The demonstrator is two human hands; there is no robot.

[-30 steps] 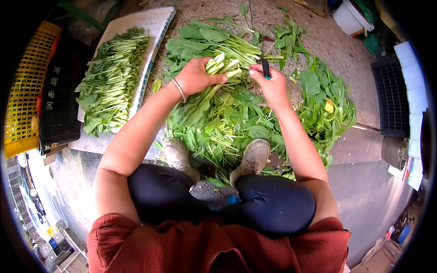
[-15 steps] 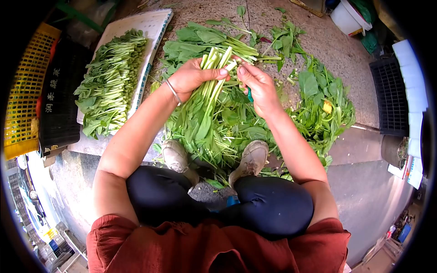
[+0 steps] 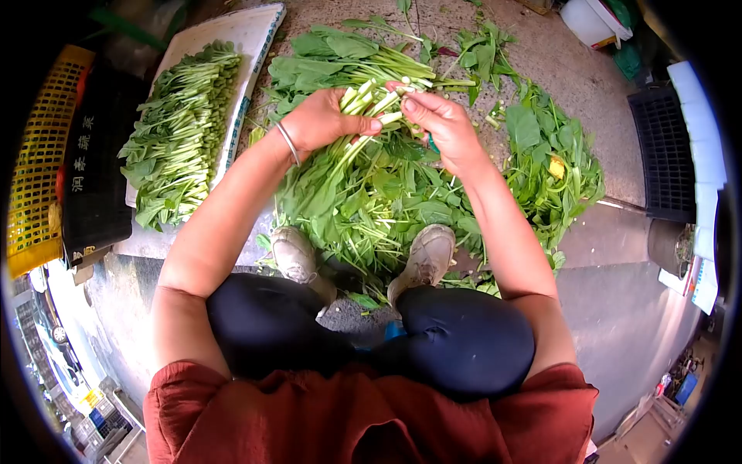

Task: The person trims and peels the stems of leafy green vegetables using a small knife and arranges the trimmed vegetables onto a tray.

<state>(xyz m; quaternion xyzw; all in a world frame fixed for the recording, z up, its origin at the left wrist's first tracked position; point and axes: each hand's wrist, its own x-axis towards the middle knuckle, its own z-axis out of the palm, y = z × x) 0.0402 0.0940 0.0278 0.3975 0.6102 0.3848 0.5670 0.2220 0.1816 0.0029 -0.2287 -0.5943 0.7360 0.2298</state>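
Note:
My left hand (image 3: 315, 122) is closed around a bunch of leafy greens (image 3: 328, 172), thumb across the pale stems, with cut ends pointing up and leaves hanging down. At those stem ends, my right hand (image 3: 447, 130) is closed, thumb and finger pinched together. A small green handle (image 3: 433, 144) shows under its palm; the rest of that tool is hidden. Below both hands spreads a loose heap of greens (image 3: 402, 203). Just beyond them lies another pile of greens (image 3: 328, 66), stems to the right.
At the left, a white foam tray (image 3: 264, 48) carries a neat row of greens (image 3: 185, 127). Yellow (image 3: 46, 155) and black crates (image 3: 97, 166) stand beyond it. More loose leaves (image 3: 545, 182) lie at the right, near a black crate (image 3: 661, 155). A white bucket (image 3: 591, 22) stands at the back right.
The bunch is tilted lower, its stem ends now pointing more to the right. My right hand has shifted slightly right and stays at the stem ends. The view has moved a little.

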